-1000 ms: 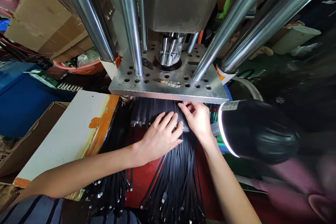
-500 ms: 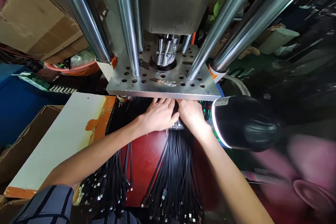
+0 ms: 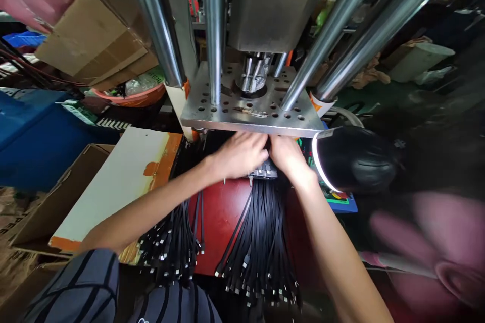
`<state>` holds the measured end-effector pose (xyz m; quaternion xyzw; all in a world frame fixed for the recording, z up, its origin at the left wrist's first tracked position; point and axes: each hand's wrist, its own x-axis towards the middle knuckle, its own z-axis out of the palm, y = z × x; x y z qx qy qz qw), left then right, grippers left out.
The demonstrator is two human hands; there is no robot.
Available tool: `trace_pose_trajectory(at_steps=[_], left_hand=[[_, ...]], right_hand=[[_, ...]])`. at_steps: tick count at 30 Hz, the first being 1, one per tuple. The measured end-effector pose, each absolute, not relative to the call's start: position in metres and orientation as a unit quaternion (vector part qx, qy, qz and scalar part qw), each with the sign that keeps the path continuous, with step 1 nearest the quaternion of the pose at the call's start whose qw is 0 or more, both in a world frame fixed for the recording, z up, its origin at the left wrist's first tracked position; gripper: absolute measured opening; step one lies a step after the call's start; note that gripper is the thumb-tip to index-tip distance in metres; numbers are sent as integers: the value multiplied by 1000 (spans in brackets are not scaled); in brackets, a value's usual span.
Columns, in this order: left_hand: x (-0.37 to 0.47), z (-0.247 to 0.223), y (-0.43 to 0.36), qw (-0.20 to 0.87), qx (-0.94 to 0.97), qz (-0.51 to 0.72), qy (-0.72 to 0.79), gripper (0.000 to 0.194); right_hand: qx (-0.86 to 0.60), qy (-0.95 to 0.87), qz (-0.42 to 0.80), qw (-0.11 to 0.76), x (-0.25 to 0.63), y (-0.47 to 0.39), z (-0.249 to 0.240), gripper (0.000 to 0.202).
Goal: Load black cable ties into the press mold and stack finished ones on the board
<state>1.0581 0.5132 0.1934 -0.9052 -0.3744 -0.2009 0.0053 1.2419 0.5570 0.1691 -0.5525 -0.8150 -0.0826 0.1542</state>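
Note:
Both my hands work close together under the front edge of a steel press plate [image 3: 246,126]. My left hand [image 3: 240,155] lies over a dark metal fixture [image 3: 265,171], its fingers curled in and slightly blurred, the thumb near the fixture's top. Beside it on the right, my right hand [image 3: 287,154] has its fingers bent inward, the tips hidden by the plate and by the hand itself. What either hand pinches does not show. A fan of black cables [image 3: 261,232] with metal plugs hangs forward from the fixture over the red table [image 3: 220,217].
More black cables [image 3: 170,237] hang at the left, by a white board [image 3: 117,176] with orange edges. Steel columns [image 3: 215,35] rise around the plate. A black lamp [image 3: 352,159] with a lit ring stands right, above a pink fan [image 3: 447,247]. Cardboard boxes [image 3: 94,30] lie left.
The view has shifted, so the press and table sit farther right and slightly higher. My left hand's fingers, stretched under the plate before, are now curled. My right hand stays beside it.

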Motion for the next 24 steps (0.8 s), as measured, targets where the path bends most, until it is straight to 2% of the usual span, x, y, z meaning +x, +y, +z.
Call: trace_pose_trajectory(at_steps=[2,4,6,10,13,16,24], left_hand=[[1028,193,442,-50,-945,-214,-240,48],[989,186,372,-148,-946,-204,-202,42],[948,169,317,-178,-906,-230,-308,35],[878,105,252,-112,-665,-347,-652,23],[850,60,221,-108,-496,-409,-758,27],[840,38,205,-117,-408,-452,-784,35],[836,32,221,-127,-417,-478,-762,36]], right_hand=[[-549,-816,-96,154,1245,516,161,57],[-527,-827,-123,152,1242,480,151,56],[-490,-850,-132,142,1229,458,146,54],[-462,-876,-89,108,1181,466,151,55],[-480,-871,-63,87,1146,497,158,54],[-494,-864,-62,76,1122,527,161,54],[-516,-848,-78,90,1098,578,161,49]])
